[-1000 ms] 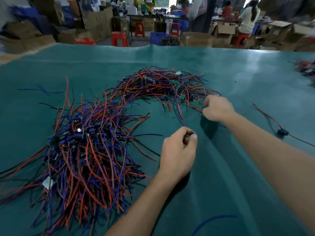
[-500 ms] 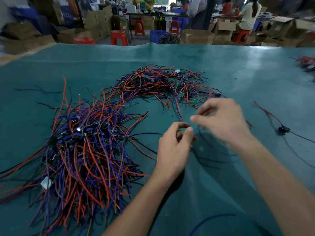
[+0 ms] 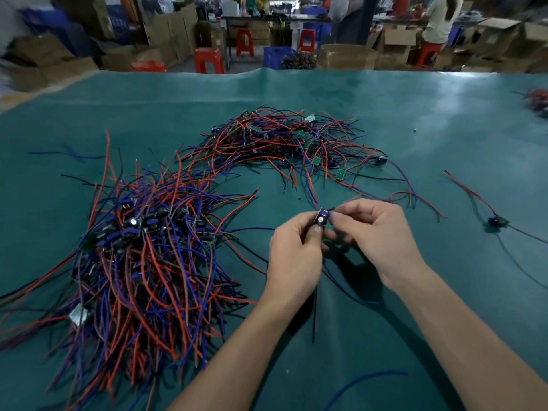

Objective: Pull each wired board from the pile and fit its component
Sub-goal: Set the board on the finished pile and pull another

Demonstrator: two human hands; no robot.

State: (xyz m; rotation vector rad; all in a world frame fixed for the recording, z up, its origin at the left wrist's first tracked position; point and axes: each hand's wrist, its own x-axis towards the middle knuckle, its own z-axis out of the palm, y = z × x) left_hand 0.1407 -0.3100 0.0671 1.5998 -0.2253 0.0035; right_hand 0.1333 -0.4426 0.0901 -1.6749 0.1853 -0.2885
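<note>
Board [image 3: 322, 218]: one, pinched by both hands | left hand [image 3: 293, 256] | right hand [image 3: 376, 238] | wire piles: two

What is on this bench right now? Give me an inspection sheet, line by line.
Surface: wrinkled teal mat covering the bench.
Job's things: small blue and black wired board held above the mat; far pile of red and blue wires with bare green boards; near heap of red and blue wired boards with black components.
Clutter: lone wired board at the right; loose blue wire.
Grippers: left hand and right hand both pinch the held board.
Cables: its wires trail onto the mat.
Surroundings: red plastic stools, cardboard boxes, a seated person.
</note>
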